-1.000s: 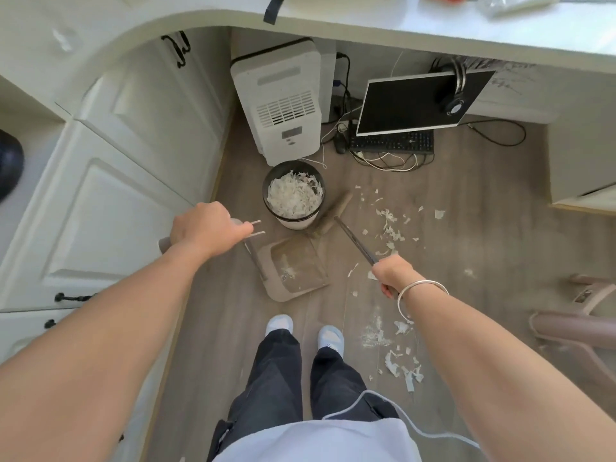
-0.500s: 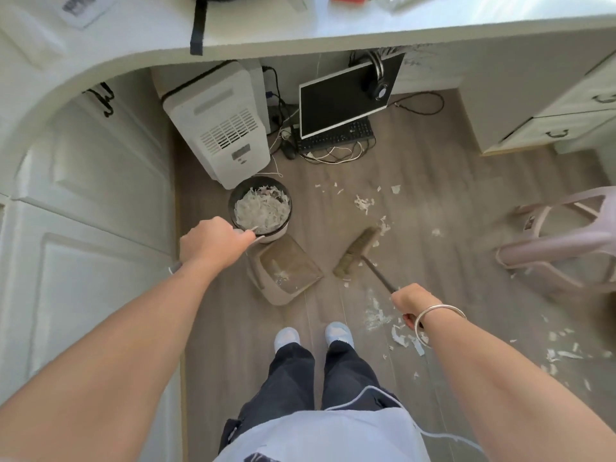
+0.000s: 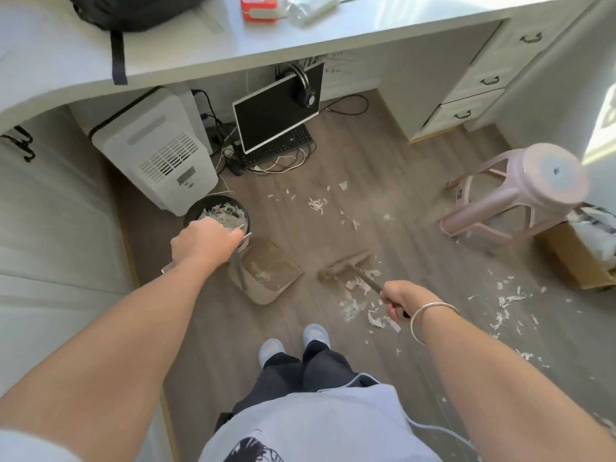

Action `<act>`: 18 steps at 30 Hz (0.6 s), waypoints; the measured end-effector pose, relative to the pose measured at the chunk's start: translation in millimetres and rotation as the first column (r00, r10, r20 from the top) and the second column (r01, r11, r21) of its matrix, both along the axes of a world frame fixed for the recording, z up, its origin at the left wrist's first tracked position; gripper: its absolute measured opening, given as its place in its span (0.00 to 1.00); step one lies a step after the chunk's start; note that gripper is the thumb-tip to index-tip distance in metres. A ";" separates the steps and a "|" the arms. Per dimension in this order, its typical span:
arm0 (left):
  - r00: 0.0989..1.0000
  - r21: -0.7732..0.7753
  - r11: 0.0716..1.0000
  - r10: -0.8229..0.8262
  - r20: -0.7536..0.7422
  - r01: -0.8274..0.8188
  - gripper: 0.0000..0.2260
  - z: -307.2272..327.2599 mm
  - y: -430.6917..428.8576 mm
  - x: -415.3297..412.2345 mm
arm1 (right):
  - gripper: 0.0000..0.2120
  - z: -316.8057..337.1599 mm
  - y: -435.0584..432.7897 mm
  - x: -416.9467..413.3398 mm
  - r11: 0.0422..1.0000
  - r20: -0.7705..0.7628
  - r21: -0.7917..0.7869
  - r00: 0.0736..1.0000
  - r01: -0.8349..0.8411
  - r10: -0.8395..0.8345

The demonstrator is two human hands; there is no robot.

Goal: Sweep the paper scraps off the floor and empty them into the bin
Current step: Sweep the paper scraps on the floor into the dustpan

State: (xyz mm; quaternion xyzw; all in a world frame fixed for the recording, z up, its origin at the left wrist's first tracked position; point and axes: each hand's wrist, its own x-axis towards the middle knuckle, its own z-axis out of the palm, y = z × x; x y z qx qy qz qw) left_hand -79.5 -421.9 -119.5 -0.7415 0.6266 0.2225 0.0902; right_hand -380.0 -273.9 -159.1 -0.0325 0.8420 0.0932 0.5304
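Swung away from the bin's side, where it lay a second ago, the broom head (image 3: 345, 266) now rests on the floor (image 3: 383, 145) at the dustpan's 3 o'clock, among scraps. The bin (image 3: 192, 213), at the dustpan's 11 o'clock and just beside it, holds a heap of white scraps; the left hand (image 3: 203, 243) covers part of its rim. The dustpan (image 3: 266, 271) stands on the floor with a few scraps in it, and the left hand is curled round the top of its upright handle. The right hand (image 3: 396, 296) grips the broom's dark handle. Loose scraps (image 3: 353, 308) lie at 1 o'clock from the feet, with more at 3 o'clock and toward 12. A box (image 3: 573, 258) at 3 o'clock holds something white; paper or plastic, I cannot tell. A pink stool (image 3: 520, 195) stands just beside it. Under the desk (image 3: 366, 31), at 12 o'clock, a monitor (image 3: 273, 118) leans with headphones (image 3: 305, 91) hung on its corner and a keyboard (image 3: 280, 146) at its foot; a white appliance (image 3: 156, 151) stands behind the bin. A backpack (image 3: 140, 8) lies on the desk.
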 end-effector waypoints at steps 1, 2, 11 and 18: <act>1.000 0.003 1.000 -0.002 -0.006 0.002 0.24 1.5 -1.6 -3.4 | 0.13 2.3 -3.3 2.6 0.999 0.000 -0.018 0.999 0.032 -0.032; 1.000 0.003 1.000 -0.004 -0.009 0.004 0.24 3.4 -3.3 -6.3 | 0.13 5.2 -7.9 5.0 0.998 -0.011 -0.040 0.999 0.050 -0.050; 0.999 0.013 1.000 -0.009 -0.032 0.009 0.25 3.3 -37.0 -19.9 | 0.11 -3.1 -70.0 16.6 0.959 -0.075 -0.280 0.997 -0.040 0.020; 0.996 0.043 0.996 0.080 -0.046 -0.078 0.22 -2.1 -87.8 -33.6 | 0.14 -10.1 -144.5 8.9 0.876 -0.079 -0.341 0.939 -0.340 0.334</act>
